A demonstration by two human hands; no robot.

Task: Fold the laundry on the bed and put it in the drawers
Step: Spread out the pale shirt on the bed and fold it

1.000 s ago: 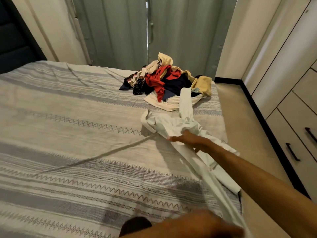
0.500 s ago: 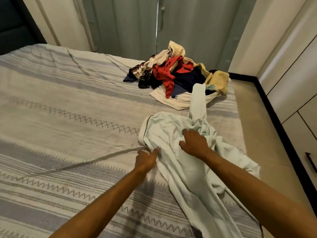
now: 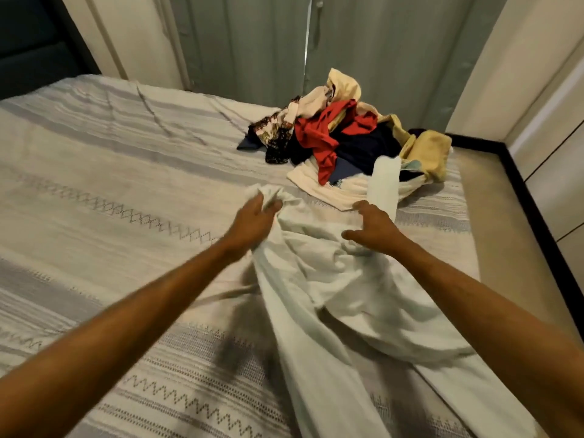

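We have both arms stretched out over the bed (image 3: 94, 172), working a pale white garment (image 3: 319, 279) that lies crumpled on the striped cover. Our left hand (image 3: 252, 221) sits at the garment's far left corner, and its fingers (image 3: 268, 207) curl round a bunched fold of the cloth there — a grip, though motion blur softens the detail. Our right hand (image 3: 374, 226) hovers low over the garment's upper edge with its fingers spread and mostly straight, the thumb out to the side; whether the palm actually touches the cloth we cannot tell.

From under both hands the garment runs back toward us, trailing down to the near edge of the bed. One narrow strip of it (a sleeve or a leg, we cannot say which) reaches on past the right fingertips and up onto the laundry pile (image 3: 344, 143).

That pile lies just beyond our fingertips, nearer the right hand than the left — red, navy, cream, yellow and a dark patterned piece heaped together. Behind it hang grey-green curtains (image 3: 252, 45). Off to the right of the right hand, across a strip of floor (image 3: 493, 216), stand pale drawer fronts (image 3: 556, 184).
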